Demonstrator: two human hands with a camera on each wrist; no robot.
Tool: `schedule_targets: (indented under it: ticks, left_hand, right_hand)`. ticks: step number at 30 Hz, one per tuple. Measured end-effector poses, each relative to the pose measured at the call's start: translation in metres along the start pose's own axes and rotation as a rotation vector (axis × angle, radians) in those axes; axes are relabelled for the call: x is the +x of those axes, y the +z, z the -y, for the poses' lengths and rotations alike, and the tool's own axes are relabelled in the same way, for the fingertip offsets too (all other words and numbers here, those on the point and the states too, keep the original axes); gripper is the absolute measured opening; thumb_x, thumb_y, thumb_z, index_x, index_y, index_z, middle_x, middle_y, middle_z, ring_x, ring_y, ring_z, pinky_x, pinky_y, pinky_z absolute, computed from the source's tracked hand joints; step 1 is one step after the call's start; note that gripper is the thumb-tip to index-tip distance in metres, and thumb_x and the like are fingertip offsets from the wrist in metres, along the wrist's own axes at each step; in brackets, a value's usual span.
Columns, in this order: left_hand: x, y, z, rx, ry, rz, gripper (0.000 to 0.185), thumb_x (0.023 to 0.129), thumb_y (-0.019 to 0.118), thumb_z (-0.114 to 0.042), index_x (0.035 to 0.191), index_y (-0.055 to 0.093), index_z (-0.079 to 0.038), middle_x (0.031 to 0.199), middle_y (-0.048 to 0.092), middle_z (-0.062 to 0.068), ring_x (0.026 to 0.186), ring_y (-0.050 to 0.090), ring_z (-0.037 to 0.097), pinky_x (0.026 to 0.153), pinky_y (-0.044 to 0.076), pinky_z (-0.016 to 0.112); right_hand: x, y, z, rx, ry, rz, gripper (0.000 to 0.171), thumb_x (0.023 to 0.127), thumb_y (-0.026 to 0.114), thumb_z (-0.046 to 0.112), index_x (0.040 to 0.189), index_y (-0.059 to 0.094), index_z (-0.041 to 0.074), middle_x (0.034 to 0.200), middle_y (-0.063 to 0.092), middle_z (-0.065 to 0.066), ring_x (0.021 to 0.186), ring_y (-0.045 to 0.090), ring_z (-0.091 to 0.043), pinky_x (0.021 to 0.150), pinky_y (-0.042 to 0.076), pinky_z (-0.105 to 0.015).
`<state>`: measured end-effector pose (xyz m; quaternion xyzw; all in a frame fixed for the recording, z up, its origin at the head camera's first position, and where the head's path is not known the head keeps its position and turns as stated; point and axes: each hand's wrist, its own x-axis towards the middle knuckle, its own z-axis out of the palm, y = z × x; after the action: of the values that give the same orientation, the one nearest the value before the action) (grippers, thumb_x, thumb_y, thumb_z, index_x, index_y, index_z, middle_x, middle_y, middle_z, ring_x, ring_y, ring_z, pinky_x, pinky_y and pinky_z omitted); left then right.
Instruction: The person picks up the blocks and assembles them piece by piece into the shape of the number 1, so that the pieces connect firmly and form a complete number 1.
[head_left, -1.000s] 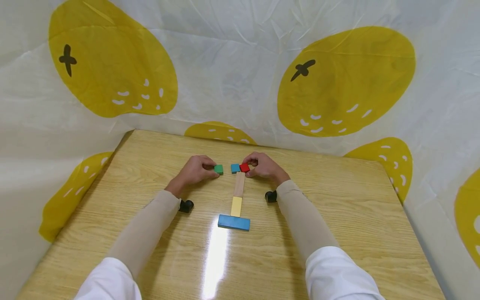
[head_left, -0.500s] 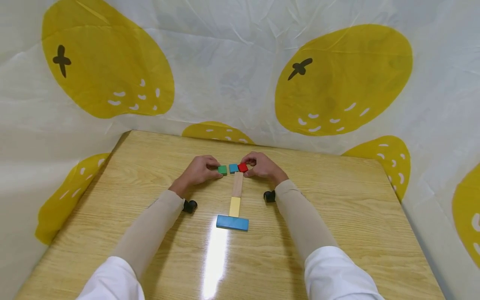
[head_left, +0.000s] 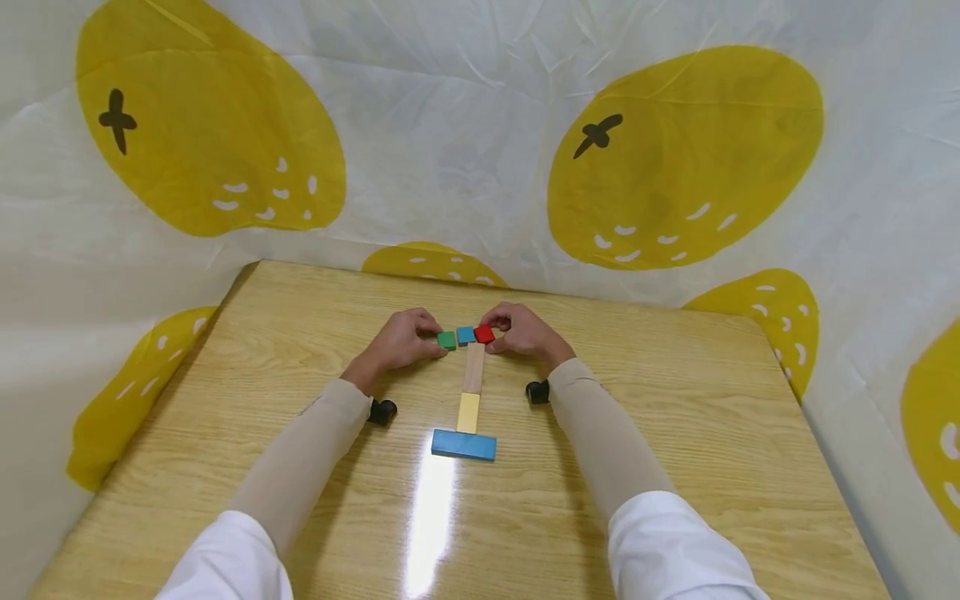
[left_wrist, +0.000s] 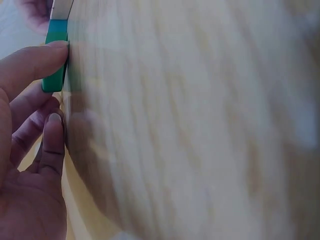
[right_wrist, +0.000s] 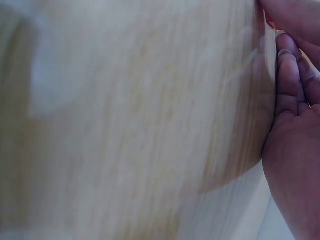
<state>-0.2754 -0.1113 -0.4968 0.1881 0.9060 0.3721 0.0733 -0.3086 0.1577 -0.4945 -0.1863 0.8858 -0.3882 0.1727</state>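
Observation:
In the head view my left hand (head_left: 401, 340) pinches a small green block (head_left: 447, 340) between thumb and fingers on the table. My right hand (head_left: 527, 331) pinches a red block (head_left: 484, 333), which sits turned a little against a small blue block (head_left: 466, 335). A narrow gap shows between green and blue. Below this row stand a plain wooden block (head_left: 474, 367), a yellow block (head_left: 468, 412) and a long blue block (head_left: 463, 445) lying crosswise, end to end. In the left wrist view the thumb lies along the green block (left_wrist: 54, 75). The right wrist view mostly hides the red block behind the fingers.
The wood-grain table (head_left: 675, 433) extends around the blocks, with a bright reflection near its front. A white curtain (head_left: 450, 125) with large yellow fruit prints rises behind the table and at both sides. Black wrist cameras (head_left: 383, 412) hang under both forearms.
My left hand has slid the green block rightward, narrowing its gap to the small blue block. The right hand stays at the red block, and the head view has shifted slightly.

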Motion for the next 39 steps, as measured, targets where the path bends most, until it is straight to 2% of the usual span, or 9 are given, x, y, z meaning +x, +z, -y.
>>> schedule_targets:
  ticks: [9,24,39]
  left_hand:
    - [0.0008,0.0007,-0.0042,0.026,-0.005,0.020,0.034,0.088,0.084,-0.025,0.114,0.079,-0.005,0.118,0.070,0.010,0.108,0.064,0.027,0.098,0.054,0.042]
    - [-0.0008,0.0038,-0.0059,0.005,-0.030,0.024,0.037,0.087,0.084,-0.026,0.118,0.078,-0.005,0.118,0.068,0.008,0.105,0.064,0.024,0.094,0.054,0.039]
    - [-0.0034,0.0024,-0.0081,0.008,-0.061,0.033,0.050,0.088,0.084,-0.030,0.129,0.072,-0.003,0.125,0.069,0.011,0.111,0.064,0.026,0.101,0.054,0.043]
  right_hand:
    - [-0.0002,0.0001,-0.0014,-0.014,-0.014,0.002,0.040,0.083,0.084,0.006,0.121,0.072,0.004,0.117,0.066,-0.013,0.107,0.058,-0.025,0.104,0.048,-0.039]
    - [-0.0004,0.0002,-0.0018,-0.018,-0.020,0.003,0.043,0.082,0.085,0.008,0.123,0.072,0.004,0.119,0.066,-0.013,0.110,0.060,-0.026,0.105,0.048,-0.041]
    - [-0.0027,0.0018,-0.0010,-0.008,-0.021,0.002,0.042,0.083,0.084,0.007,0.123,0.071,0.003,0.121,0.067,-0.014,0.113,0.061,-0.029,0.108,0.048,-0.044]
